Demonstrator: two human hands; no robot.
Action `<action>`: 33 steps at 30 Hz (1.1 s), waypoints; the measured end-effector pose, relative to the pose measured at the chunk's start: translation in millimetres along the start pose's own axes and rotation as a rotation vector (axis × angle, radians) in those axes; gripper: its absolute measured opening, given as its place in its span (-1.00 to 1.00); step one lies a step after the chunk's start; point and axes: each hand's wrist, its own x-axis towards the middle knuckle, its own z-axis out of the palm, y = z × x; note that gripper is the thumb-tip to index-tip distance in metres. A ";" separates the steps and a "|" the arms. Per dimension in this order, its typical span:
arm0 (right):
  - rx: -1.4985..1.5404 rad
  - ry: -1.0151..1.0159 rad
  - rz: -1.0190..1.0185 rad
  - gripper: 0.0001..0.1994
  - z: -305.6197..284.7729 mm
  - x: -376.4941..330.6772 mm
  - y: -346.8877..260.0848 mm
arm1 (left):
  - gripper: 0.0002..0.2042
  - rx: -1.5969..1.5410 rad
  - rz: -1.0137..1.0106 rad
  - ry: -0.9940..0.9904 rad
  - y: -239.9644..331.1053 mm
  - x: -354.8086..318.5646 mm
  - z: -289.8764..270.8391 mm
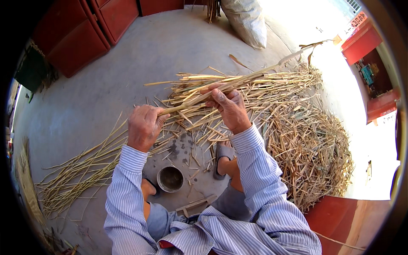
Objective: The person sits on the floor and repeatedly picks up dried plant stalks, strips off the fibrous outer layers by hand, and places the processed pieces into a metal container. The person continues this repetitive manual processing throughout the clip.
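Your left hand (145, 125) clamped one end of the stalk (182, 106), your right hand (229, 108) farther along. Lengthwise, it pointed toward the floor (106, 76)'s far right corner. A red sign (359, 19) bore dark writing.

Seemingly a home workspace: concrete floor (114, 63), sack (247, 21), straw heap (314, 153).

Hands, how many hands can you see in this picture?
2. The left hand grips the long stalk; the right hand holds it farther along, up and to the right. Neither is hidden.
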 end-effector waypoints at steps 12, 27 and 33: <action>-0.065 0.009 -0.020 -0.71 11.2 1.6 5.0 | -0.73 -0.721 -0.658 -0.165 21.7 4.2 13.2; -0.124 0.063 -0.075 -0.73 28.1 2.0 25.3 | -0.73 -1.065 -0.817 -0.208 9.7 -5.6 0.9; 0.670 0.702 -0.278 -0.76 -127.4 12.9 -12.2 | -0.72 -1.045 -0.757 -0.201 -5.1 -2.1 -16.2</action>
